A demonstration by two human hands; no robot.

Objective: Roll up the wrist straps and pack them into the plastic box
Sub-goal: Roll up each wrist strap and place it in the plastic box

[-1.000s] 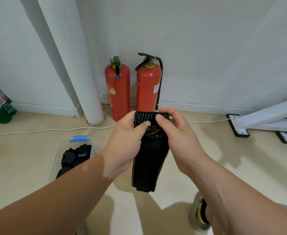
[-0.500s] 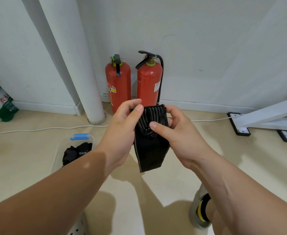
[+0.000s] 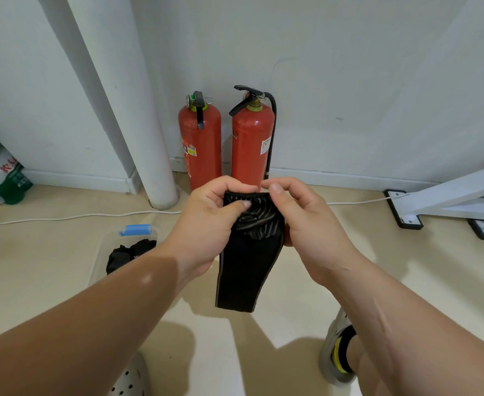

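Both curled, my left hand (image 3: 206, 227) and right hand (image 3: 309, 227) pinch the black fabric wrist strap (image 3: 242, 270); clear plastic box (image 3: 100, 251) at eight o'clock.

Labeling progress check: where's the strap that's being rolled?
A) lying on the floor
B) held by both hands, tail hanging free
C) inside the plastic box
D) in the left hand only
B: the left hand and right hand both pinch the top of the wrist strap, and its tail dangles free.
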